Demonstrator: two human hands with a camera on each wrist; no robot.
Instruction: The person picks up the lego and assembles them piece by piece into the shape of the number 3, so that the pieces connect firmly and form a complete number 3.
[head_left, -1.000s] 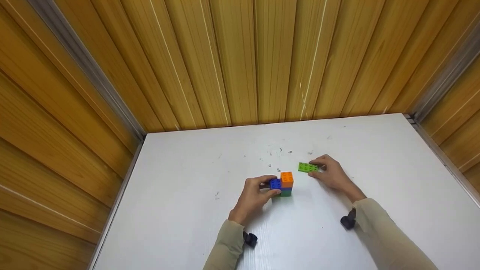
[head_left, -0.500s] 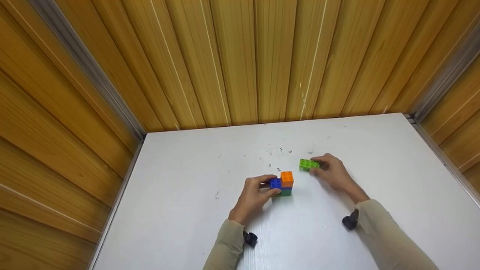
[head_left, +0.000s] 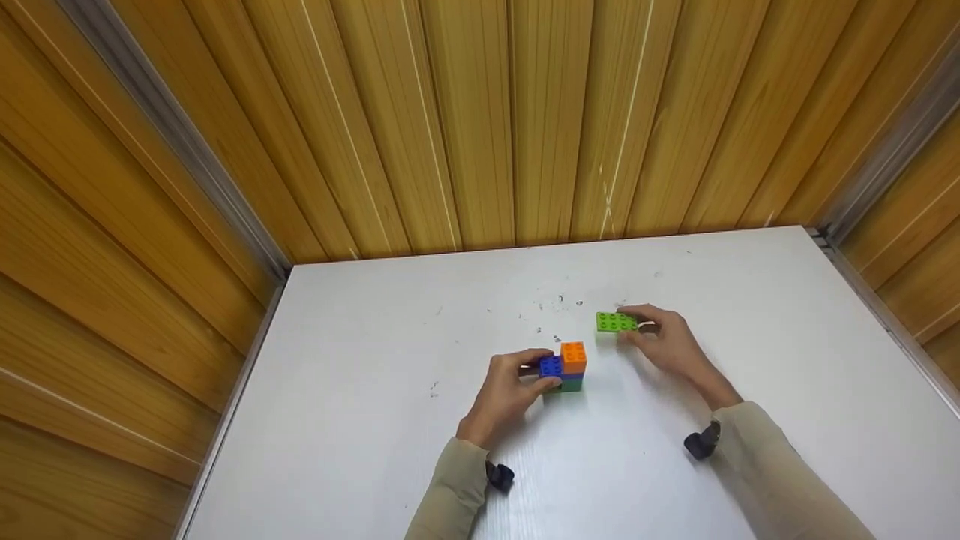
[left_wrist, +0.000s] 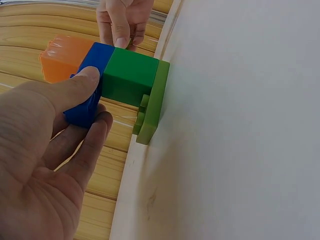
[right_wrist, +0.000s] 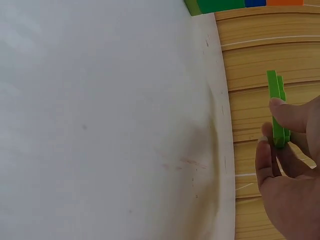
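The left hand (head_left: 506, 394) pinches the blue brick (head_left: 550, 366) of a small stack on the white table. An orange brick (head_left: 574, 358) tops the stack's right side. In the left wrist view, a dark green brick (left_wrist: 131, 72) lies between the blue brick (left_wrist: 102, 57) and a flat olive-green plate (left_wrist: 156, 102) at the base. Off to the right, the right hand (head_left: 667, 341) pinches a thin lime-green plate (head_left: 616, 322) by its right end, studs up. In the right wrist view that plate (right_wrist: 273, 85) is held clear of the table.
The white table (head_left: 360, 390) carries small dark marks (head_left: 559, 299) behind the stack. Wood-patterned panels (head_left: 480, 127) stand along its back and sides. Black devices (head_left: 500, 478) are strapped at both wrists.
The right hand has lifted the lime-green plate from the table and moved it slightly away from the person. The left hand and the stack have stayed in place.
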